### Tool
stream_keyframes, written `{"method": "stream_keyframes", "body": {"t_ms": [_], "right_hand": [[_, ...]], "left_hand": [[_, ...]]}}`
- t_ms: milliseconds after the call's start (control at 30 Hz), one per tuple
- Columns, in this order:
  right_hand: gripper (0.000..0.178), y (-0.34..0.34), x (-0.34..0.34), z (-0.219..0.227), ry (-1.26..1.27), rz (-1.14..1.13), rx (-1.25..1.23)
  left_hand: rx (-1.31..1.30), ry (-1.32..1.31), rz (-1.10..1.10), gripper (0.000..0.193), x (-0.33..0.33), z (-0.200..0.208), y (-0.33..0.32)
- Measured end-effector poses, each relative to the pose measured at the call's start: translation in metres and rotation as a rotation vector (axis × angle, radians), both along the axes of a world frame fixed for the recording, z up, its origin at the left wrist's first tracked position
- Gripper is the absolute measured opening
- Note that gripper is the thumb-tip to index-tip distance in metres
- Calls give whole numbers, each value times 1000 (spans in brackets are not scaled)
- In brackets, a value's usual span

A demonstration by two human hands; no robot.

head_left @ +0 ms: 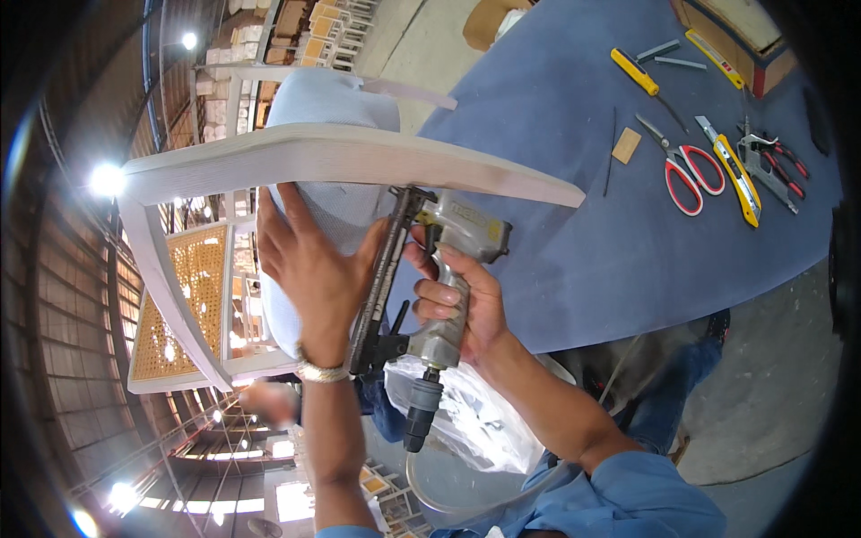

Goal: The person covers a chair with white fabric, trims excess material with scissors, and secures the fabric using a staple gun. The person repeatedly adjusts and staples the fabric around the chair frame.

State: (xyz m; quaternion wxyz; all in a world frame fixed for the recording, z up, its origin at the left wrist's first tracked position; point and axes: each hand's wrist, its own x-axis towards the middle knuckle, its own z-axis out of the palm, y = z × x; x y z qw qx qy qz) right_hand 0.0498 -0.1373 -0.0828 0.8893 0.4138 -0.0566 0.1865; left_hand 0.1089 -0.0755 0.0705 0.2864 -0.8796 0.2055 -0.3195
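Note:
A pale wooden chair [350, 151] lies tipped on the blue-covered table, its leg reaching right. My left hand [314, 260] is pressed against the light blue upholstered seat [332, 97], under the near frame piece. Its fingers are spread and hold nothing; the thumb points toward the tool. My right hand [480, 305] wraps round the handle of a grey pneumatic staple gun [462, 224]. The gun's nose meets the fabric beside the wooden frame, just right of my left thumb. An air hose coupling hangs from the handle's lower end. The exact contact spot is partly hidden.
On the table [538, 269] lie a yellow screwdriver [637, 73], red-handled scissors [686, 175], a yellow utility knife [737, 179], pliers [787, 166] and staple strips. A box [744, 40] stands far right. The chair's cane back [184, 296] extends left. Clear plastic [466, 417] hangs below.

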Motion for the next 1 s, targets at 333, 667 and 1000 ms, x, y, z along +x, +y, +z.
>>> {"method": "stream_keyframes", "body": {"t_ms": [333,667,1000], "right_hand": [[43,24,-18,-5,9,-168,-112],[43,53,15,13,16,-292,-69],[38,49,19,11,-40,-297,-155]], "left_hand": [[-296,540,-61,72,42,45,-18],[-152,190,24,80,31,26,-21],[-161,210,-59,85,33,27,-20]]}}
